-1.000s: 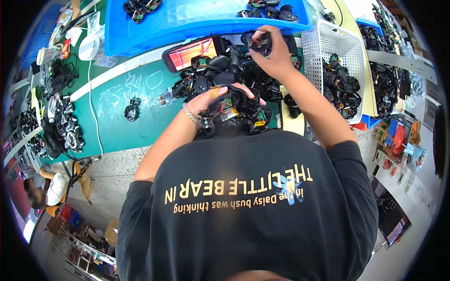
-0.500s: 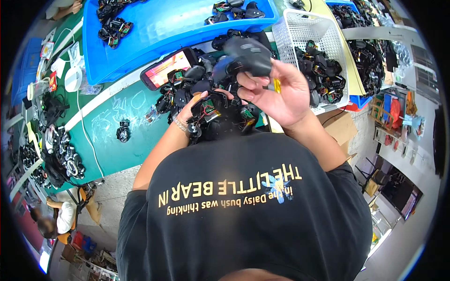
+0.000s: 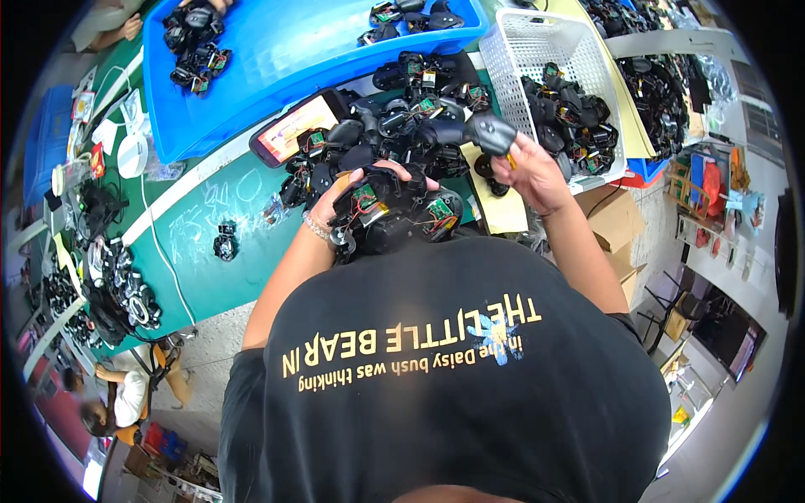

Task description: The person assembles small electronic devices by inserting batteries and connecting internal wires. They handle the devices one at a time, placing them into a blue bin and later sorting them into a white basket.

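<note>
My right hand point(image 3: 539, 174) is closed in a pinch on a black game controller point(image 3: 495, 132), raised beside the white basket. My left hand point(image 3: 342, 191), with a bracelet at its wrist, curls round an opened game controller point(image 3: 366, 201) close to my chest. Its green circuit board and red wires show. Against it sits another opened half with a green board point(image 3: 440, 210); whether the two are joined I cannot tell. Just beyond my hands lies a heap of black controller parts point(image 3: 394, 117), many with boards and wires exposed.
A large blue tray point(image 3: 277, 63) holding several controller parts stands ahead, another person's hand point(image 3: 220, 5) at its far edge. At right is a white perforated basket point(image 3: 616, 109) of parts. A phone point(image 3: 293, 130) leans by the heap; a small black part point(image 3: 225, 241) lies on the green table point(image 3: 210, 281).
My right hand has moved right and slightly down with the black game controller, away from the heap. My left hand stays almost in place. Another person's hand has appeared at the blue tray.
</note>
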Tool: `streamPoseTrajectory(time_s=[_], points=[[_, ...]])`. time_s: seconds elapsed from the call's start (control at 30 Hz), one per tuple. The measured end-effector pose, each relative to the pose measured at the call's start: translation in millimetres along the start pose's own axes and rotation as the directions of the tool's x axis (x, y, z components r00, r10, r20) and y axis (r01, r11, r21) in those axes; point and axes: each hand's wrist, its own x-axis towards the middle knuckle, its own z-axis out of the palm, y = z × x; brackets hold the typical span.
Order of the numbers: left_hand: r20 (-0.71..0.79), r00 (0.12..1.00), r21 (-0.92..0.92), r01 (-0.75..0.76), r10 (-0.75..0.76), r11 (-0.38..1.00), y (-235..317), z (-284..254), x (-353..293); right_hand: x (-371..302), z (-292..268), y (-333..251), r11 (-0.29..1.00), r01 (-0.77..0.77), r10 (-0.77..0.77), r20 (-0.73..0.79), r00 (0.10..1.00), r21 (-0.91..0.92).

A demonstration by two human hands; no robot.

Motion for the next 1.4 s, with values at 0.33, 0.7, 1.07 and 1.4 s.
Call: streamPoseTrajectory(time_s=[0.33, 0.7, 1.07, 1.4], points=[[0.071, 0.996, -0.032, 0.053, -0.051, 0.998, 2.0, 2.8, 5.5, 13.1, -55.7, 53.7, -0.079, -0.173, -0.309, -0.141, 0.941, -0.982], [0.050, 0.999, -0.007, -0.007, 0.007, 1.000, -2.1, -1.6, -1.8, 141.8, -67.3, 22.9, -0.665, -0.048, -0.284, 0.193, 0.939, -0.745], [0.005, 1.000, -0.098, -0.002, 0.003, 0.995, -6.9, -0.8, -6.0, 98.8, -5.8, -32.5, -0.599, 0.006, -0.371, 0.285, 0.884, -0.801], [0.094, 0.996, -0.023, 0.000, 0.002, 1.000, -11.0, -9.1, -8.1, 56.5, 3.2, -41.8, -0.519, 0.088, -0.105, 0.165, 0.981, -0.850]])
